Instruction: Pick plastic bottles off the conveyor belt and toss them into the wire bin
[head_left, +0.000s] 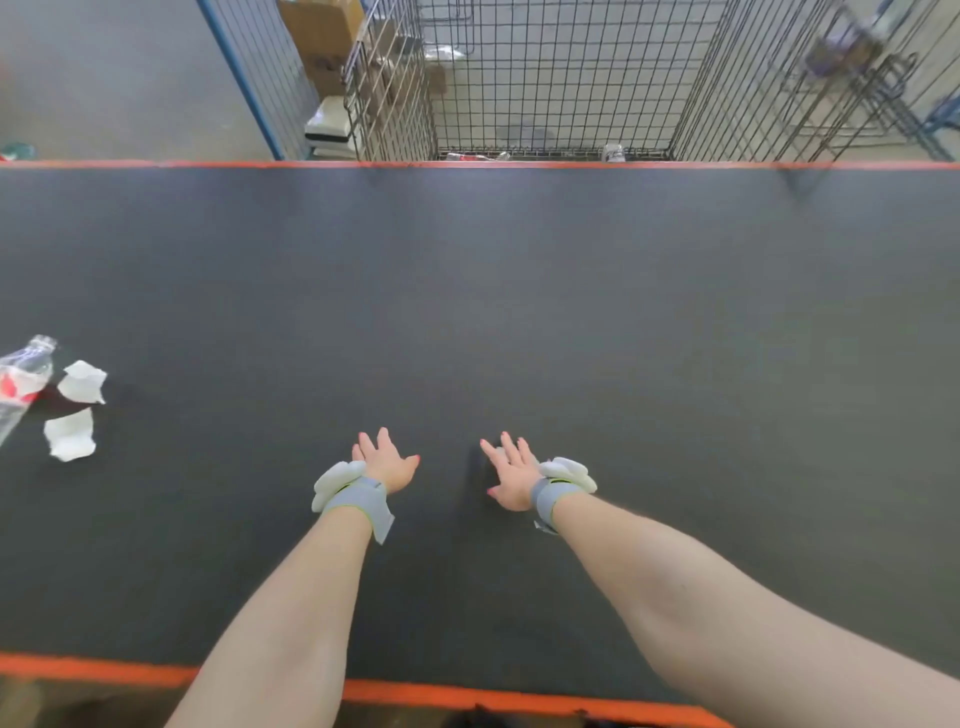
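Observation:
A clear plastic bottle (23, 382) with a red and white label lies on the dark conveyor belt (519, 291) at the far left edge, partly cut off by the frame. My left hand (387, 460) and my right hand (511, 475) hover over the near middle of the belt, fingers spread, holding nothing. Both wrists wear grey straps with white devices. The wire bin (550, 78) stands beyond the belt's far edge, with a few flattened bottles (478, 155) on its floor.
Two crumpled white paper pieces (75, 410) lie beside the bottle. Orange strips (467, 164) edge the belt near and far. Cardboard boxes (322, 31) and a blue-framed mesh panel (249, 78) stand left of the bin; a wire rack (872, 88) stands at the right.

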